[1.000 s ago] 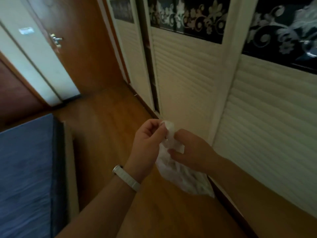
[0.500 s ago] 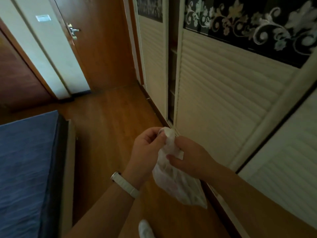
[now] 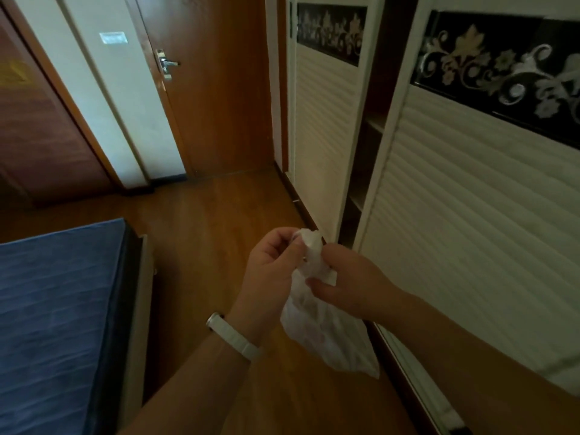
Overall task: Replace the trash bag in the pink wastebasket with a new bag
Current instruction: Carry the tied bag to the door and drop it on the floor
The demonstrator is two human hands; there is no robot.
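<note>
A thin white plastic bag [image 3: 326,337] hangs in front of me, crumpled and closed at the top. My left hand [image 3: 270,271], with a white band on its wrist, pinches the bag's bunched top edge. My right hand [image 3: 348,281] grips the bag just below that, fingers curled round the plastic. The bag's lower part dangles loose above the wooden floor. The pink wastebasket is not in view.
A bed with a blue cover [image 3: 56,309] fills the lower left. White slatted wardrobe doors [image 3: 470,215] with a dark floral band run along the right, one gap open. A brown door with a metal handle [image 3: 168,64] stands ahead, across the wooden floor [image 3: 213,221].
My view has swung left, bringing the door and bed more into the frame. Both hands keep the same hold on the bag, and the foot seen briefly below is gone.
</note>
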